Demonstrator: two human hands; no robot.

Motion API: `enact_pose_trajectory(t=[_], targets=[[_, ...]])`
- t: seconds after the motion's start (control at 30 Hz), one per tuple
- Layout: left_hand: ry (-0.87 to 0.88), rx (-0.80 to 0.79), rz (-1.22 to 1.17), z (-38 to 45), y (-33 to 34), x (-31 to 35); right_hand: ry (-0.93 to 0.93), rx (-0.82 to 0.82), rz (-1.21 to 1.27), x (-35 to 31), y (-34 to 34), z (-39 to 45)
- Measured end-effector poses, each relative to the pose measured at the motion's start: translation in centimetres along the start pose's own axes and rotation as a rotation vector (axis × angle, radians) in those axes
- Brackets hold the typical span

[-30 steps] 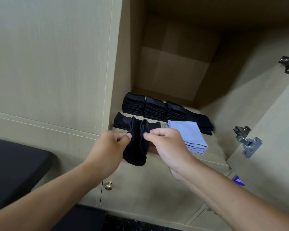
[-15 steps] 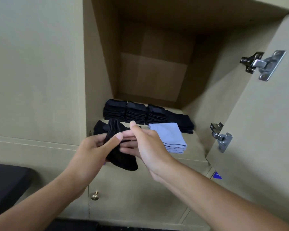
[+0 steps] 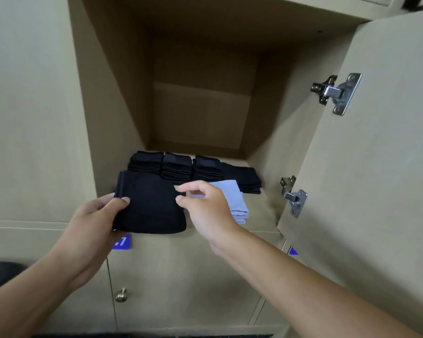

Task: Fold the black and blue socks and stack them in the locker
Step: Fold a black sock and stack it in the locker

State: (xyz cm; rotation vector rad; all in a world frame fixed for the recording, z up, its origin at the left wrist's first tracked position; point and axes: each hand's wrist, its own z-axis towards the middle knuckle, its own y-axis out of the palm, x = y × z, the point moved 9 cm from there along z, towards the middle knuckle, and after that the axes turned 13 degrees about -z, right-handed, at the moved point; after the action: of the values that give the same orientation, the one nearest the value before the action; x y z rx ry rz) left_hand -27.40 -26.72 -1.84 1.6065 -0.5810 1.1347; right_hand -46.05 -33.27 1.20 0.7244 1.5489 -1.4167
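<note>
A folded black sock point(image 3: 152, 206) is held flat over the front edge of the open locker point(image 3: 261, 213). My left hand point(image 3: 93, 220) grips its left side, thumb on top. My right hand point(image 3: 205, 208) is at the sock's right edge, and its thumb and forefinger pinch the upper right corner. Right behind that hand lies a stack of folded light blue socks point(image 3: 236, 201). Several stacks of folded black socks point(image 3: 176, 167) stand in a row further back on the locker floor.
The locker door point(image 3: 376, 167) stands open on the right, with metal hinges point(image 3: 337, 93) jutting from it. Below are closed locker doors with a brass knob point(image 3: 121, 295) and a blue number label point(image 3: 122, 242). A dark surface point(image 3: 0, 272) sits at the lower left.
The hanging, bunched black sock has been folded into a flat packet and raised to the locker's front edge. My right hand has slid from its middle to its right edge.
</note>
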Motion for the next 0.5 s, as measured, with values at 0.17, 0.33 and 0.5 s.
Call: enact_pose_trajectory(t=[0.17,0.33,0.5], targets=[[-0.026,-0.053,-0.036,-0.4,1.2,-0.1,0.078,-0.221,0.14,1.1,1.7,0.4],[-0.052,-0.037,-0.073,-0.5,1.3,-0.1,0.019,-0.149,0.129,1.1,1.2,0.9],[-0.031,-0.031,0.151,-0.3,0.9,-0.2,-0.098,-0.059,0.013,0.4,-0.5,1.0]])
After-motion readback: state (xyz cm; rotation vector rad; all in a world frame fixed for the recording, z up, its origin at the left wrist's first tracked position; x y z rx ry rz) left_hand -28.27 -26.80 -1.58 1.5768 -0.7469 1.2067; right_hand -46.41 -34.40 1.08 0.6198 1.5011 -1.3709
